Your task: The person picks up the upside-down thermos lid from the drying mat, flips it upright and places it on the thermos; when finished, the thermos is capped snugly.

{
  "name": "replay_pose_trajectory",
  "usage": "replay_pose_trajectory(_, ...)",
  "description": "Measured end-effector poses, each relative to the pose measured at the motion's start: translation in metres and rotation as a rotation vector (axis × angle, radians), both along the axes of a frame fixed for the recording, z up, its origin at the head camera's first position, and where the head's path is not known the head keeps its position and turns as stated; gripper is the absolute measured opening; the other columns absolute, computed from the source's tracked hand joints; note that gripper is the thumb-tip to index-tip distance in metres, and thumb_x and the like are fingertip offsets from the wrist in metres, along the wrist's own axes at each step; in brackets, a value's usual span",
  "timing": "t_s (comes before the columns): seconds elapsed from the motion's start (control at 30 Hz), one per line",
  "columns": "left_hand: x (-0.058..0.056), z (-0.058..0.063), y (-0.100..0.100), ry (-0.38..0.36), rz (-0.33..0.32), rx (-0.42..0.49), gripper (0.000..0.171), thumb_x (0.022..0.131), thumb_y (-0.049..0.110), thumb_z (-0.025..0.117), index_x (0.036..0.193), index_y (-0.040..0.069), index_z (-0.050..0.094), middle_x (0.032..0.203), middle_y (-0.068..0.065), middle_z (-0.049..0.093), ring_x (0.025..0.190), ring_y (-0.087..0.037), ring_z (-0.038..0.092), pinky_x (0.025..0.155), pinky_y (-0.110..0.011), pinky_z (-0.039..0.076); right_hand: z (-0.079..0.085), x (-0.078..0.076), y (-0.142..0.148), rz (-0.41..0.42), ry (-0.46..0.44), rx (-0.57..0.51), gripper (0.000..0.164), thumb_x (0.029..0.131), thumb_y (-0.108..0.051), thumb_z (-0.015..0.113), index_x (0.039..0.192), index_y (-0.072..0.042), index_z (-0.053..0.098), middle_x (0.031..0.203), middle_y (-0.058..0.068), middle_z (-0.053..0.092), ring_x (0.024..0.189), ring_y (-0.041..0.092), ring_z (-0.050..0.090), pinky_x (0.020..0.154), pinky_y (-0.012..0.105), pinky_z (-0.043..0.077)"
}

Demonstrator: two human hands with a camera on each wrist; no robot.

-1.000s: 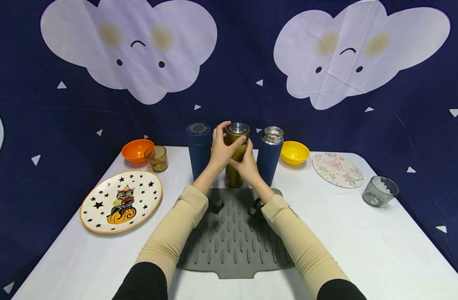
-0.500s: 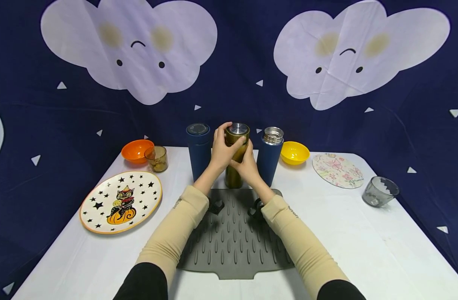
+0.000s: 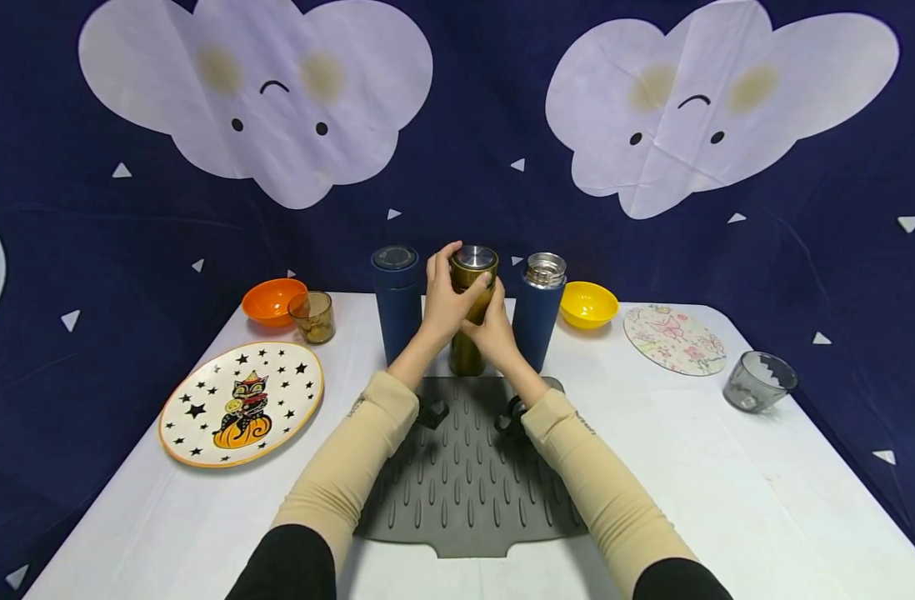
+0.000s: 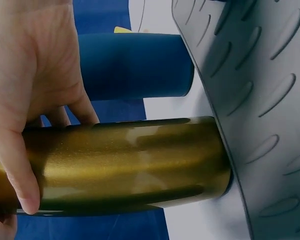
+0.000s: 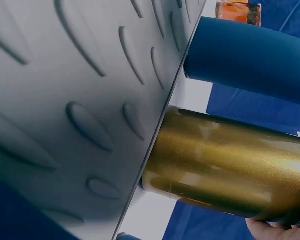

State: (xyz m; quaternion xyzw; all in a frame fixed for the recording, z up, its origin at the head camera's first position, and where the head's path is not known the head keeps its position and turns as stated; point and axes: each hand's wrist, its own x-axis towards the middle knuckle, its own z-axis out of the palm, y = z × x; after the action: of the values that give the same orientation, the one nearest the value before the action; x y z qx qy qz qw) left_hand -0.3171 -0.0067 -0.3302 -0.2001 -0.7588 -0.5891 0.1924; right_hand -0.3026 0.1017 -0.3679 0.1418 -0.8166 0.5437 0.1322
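Beige sleeves (image 3: 351, 465) with small dark lettering (image 3: 356, 406), black upper sleeves (image 3: 291, 568).

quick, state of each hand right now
Left hand: holding the gold bottle near its top.
Right hand: holding the same bottle, lower down.

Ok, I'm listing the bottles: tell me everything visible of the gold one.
The gold bottle is a slim cylinder with a glossy, metallic-looking finish and a silvery disc on its capped top. It appears upright on the white table, between the closed blue bottle and the open blue bottle, just behind the grey mat. The left hand grips it near the top and the right hand just below, hiding part of its upper body.
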Motion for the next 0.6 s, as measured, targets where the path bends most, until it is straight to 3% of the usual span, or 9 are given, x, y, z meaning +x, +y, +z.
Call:
replay_pose_trajectory(0.13,0.0003,0.0025,0.0023,0.012,0.042,-0.022,0.066,0.084,0.029,0.067,0.138,0.013,0.033,0.13,-0.014,0.027,0.113,-0.028,0.043,0.094,-0.04,0.041,0.0002,-0.0001,-0.0003,-0.001,0.004,0.008,0.09,0.085,-0.008,0.064,0.145,-0.004,-0.003,0.148,0.023,0.015,0.134,0.033,0.024,0.108,0.046,0.023)
replay_pose_trajectory(0.4,0.0002,-0.0002,0.0006,0.019,-0.025,-0.004,0.058,0.088,0.024,0.05,0.14,0.011,0.028,0.136,-0.018,0.035,0.113,-0.032,0.047,0.093,-0.045,0.041,0.0006,0.0,-0.0001,0.005,0.02,-0.012,0.09,0.083,-0.008,0.065,0.145,-0.005,-0.001,0.144,0.025,0.022,0.127,0.035,0.034,0.104,0.047,0.029)
replay_pose_trajectory(0.6,-0.0008,0.0004,0.0033,0.02,0.043,-0.016,0.068,0.084,0.033,0.067,0.139,0.014,0.031,0.131,-0.014,0.026,0.115,-0.029,0.042,0.094,-0.041,0.04,0.0005,0.0005,0.0001,0.007,0.0,0.004,0.089,0.085,-0.008,0.063,0.145,-0.005,-0.002,0.148,0.024,0.014,0.134,0.033,0.024,0.108,0.046,0.023)
